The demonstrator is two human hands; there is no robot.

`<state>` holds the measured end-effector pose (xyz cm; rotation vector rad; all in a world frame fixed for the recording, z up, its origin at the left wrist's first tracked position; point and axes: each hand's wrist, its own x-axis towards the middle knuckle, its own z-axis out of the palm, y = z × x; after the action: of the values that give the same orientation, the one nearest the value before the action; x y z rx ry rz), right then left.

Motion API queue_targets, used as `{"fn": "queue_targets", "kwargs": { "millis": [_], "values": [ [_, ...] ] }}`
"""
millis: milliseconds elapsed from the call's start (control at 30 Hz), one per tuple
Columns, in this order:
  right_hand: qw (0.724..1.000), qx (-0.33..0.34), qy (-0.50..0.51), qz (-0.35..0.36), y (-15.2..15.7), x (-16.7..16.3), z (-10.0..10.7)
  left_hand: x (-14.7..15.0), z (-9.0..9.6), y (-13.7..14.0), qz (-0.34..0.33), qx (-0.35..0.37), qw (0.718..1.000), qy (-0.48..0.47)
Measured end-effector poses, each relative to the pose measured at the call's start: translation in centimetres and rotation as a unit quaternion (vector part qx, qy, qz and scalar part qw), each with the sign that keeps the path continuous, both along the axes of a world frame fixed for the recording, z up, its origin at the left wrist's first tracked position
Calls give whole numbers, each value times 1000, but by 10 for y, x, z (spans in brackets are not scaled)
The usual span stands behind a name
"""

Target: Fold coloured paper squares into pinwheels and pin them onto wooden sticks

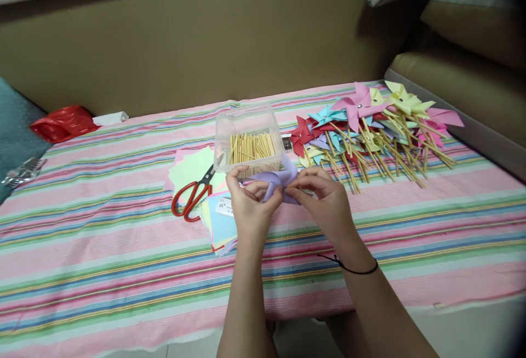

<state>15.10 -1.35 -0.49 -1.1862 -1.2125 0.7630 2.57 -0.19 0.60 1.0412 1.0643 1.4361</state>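
Note:
A purple paper pinwheel (283, 174) without a visible stick is held up between both hands, just in front of a clear plastic box (224, 128). My left hand (255, 199) pinches its folded paper near the middle with thumb and fingers. From the other side my right hand (322, 194) closes its fingertips on the pinwheel's right part; whether a small pin is between them is hidden. Short wooden sticks (251, 147) fill the box behind the hands. To the left lie red-handled scissors (193, 196) on pale green paper sheets (191, 169).
Finished pinwheels on sticks (359, 106) are heaped at the right. Blue and other coloured sheets (222, 221) lie near my left wrist. A red plastic bag (66, 122) is at the far left, on the striped cloth (123, 237). A sofa back (184, 40) rises behind.

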Motion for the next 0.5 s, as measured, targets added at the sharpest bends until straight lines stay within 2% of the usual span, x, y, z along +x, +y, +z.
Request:
{"fn": "queue_targets", "kwargs": {
  "millis": [267, 433, 500],
  "values": [
    [996, -56, 73, 19, 0, -3, 1, 0, -1, 0, -14, 15, 1000, 6],
    [975, -74, 203, 47, 0, -3, 4, -1, 0, 0, -24, 18, 1000, 4],
    [970, -80, 222, 56, -1, -3, 4, -1, -1, 0, -32, 19, 999, 2]
  ]
}}
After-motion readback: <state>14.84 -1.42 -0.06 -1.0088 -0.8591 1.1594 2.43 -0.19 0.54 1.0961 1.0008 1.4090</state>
